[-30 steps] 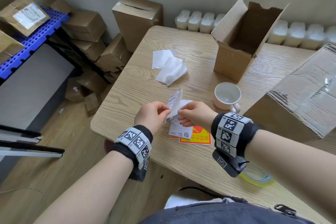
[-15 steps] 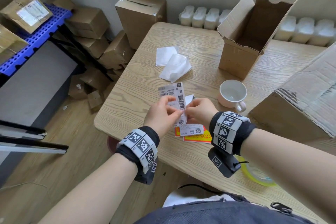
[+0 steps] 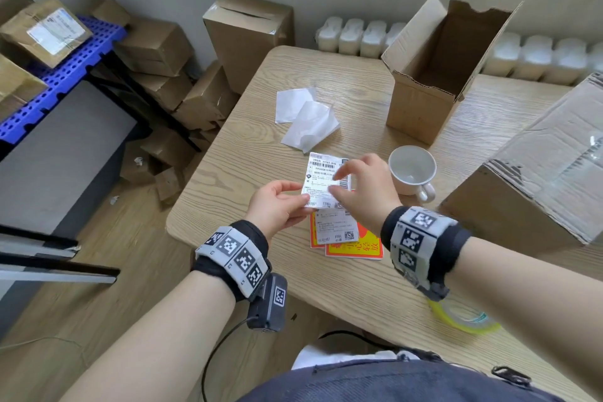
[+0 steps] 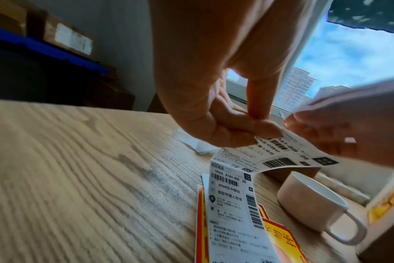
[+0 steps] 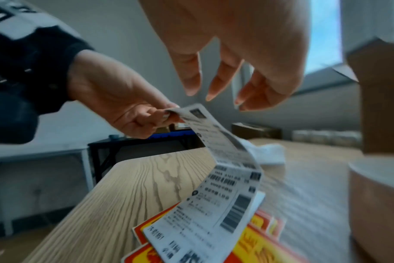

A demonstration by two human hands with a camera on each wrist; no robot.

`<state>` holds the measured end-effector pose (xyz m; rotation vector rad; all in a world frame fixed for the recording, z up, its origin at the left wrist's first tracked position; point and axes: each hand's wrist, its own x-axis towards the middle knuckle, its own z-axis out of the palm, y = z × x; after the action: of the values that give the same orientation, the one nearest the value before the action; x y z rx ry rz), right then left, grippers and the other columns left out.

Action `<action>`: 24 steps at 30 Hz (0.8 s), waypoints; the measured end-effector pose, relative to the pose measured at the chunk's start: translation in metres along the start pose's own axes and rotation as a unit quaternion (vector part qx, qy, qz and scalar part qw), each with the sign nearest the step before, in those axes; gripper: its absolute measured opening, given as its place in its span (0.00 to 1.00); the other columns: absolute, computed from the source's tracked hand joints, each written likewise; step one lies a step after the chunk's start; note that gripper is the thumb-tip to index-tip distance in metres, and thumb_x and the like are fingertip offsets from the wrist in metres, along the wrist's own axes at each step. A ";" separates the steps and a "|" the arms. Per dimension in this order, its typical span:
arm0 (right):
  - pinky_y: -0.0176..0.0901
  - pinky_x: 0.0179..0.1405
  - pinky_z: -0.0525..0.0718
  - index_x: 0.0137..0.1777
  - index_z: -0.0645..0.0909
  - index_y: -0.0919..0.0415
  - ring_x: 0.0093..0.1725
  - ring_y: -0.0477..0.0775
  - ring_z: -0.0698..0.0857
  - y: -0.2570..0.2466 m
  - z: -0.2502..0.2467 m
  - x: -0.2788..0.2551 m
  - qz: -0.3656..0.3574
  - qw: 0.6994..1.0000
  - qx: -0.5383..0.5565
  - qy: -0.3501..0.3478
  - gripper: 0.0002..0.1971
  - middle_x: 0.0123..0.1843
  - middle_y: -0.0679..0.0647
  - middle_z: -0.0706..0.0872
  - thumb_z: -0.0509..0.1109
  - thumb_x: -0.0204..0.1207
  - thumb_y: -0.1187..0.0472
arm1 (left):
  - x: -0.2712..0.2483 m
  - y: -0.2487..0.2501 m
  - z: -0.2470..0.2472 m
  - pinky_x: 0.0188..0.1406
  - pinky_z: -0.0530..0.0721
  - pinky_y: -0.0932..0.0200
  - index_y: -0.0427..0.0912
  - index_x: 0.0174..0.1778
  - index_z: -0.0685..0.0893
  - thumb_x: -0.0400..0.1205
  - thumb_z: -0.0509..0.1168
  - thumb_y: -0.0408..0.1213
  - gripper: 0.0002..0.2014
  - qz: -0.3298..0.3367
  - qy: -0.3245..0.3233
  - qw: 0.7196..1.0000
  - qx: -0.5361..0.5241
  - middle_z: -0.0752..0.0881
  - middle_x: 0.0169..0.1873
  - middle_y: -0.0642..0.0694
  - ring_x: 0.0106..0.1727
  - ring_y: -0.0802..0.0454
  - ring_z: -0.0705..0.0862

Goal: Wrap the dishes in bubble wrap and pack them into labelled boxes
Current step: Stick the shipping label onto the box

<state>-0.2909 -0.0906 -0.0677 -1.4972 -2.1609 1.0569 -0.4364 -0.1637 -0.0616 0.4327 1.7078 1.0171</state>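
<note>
Soft even daylight, head view bright and mostly sharp, edges bowed by wide lens. Window (image 4: 340, 58) backlights left wrist view, palm shadowed. Right wrist view heavily motion-blurred; right hand (image 3: 355, 186) smeared in head view.

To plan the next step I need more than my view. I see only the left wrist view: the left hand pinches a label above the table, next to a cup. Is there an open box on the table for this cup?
Observer: Yes. The head view shows an open cardboard box standing upright on the table, behind the cup, with its flaps up.
Operator: Is something inside the cup?
Observer: No. Seen from above, its inside looks empty.
Operator: And is there tape for closing the box?
Observer: A roll of tape lies near the table's near edge, on the person's right side.
</note>
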 end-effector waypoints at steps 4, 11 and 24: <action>0.36 0.57 0.73 0.52 0.87 0.57 0.56 0.48 0.78 -0.012 -0.001 -0.007 -0.110 0.991 -0.028 -0.065 0.12 0.53 0.50 0.85 0.75 0.72 0.52 | -0.003 0.006 0.009 0.39 0.88 0.64 0.38 0.55 0.79 0.79 0.69 0.28 0.10 0.048 -0.007 0.999 0.021 0.89 0.36 0.43 0.32 0.56 0.88; 0.31 0.45 0.72 0.49 0.89 0.57 0.42 0.41 0.78 -0.008 -0.007 -0.004 -0.081 0.995 -0.002 -0.052 0.07 0.47 0.50 0.88 0.74 0.73 0.57 | -0.006 0.011 0.013 0.43 0.88 0.63 0.42 0.55 0.78 0.83 0.63 0.26 0.08 0.078 -0.042 0.996 0.026 0.90 0.36 0.45 0.36 0.58 0.89; 0.27 0.39 0.75 0.46 0.91 0.57 0.38 0.40 0.81 -0.006 -0.011 -0.004 -0.059 0.995 0.063 -0.045 0.05 0.39 0.48 0.89 0.74 0.74 0.59 | -0.006 0.013 0.014 0.42 0.88 0.64 0.38 0.58 0.77 0.81 0.65 0.24 0.11 0.099 -0.044 0.994 0.021 0.89 0.39 0.40 0.35 0.57 0.90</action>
<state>-0.2868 -0.0909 -0.0556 -1.2722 -2.1684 1.2153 -0.4238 -0.1545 -0.0483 0.6755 1.6331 1.0878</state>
